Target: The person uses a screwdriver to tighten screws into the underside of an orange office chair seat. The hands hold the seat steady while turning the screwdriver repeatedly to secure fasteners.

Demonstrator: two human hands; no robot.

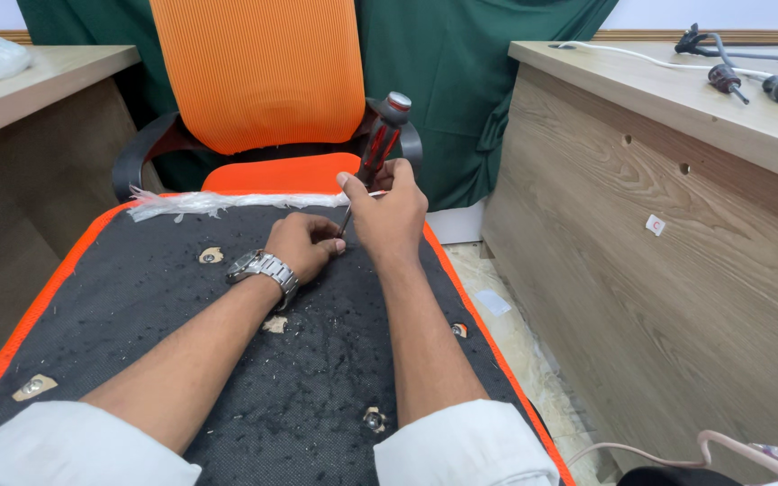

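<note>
Across the person's lap lies an upturned seat cushion (227, 360), its underside covered in black fabric with an orange edge and flecked with pale debris; several metal screw sockets show through torn holes — one socket (212, 256) near the left wrist, another (459, 330) by the right forearm. Near the far edge the right hand (391, 216) is clenched round a red-and-black screwdriver (380, 144), handle tilted up and away, its thin shaft angled down toward the fabric; the left hand (303, 243), a metal wristwatch (263, 268) on its wrist, is curled with its fingertips pinched at the shaft's lower end, though the tip itself is hidden. Just beyond, crumpled clear plastic (200, 203) lies along the cushion's edge; behind it stands an orange mesh chair back (258, 72); a wooden desk (668, 207) rises on the right, cables and tools on top.
</note>
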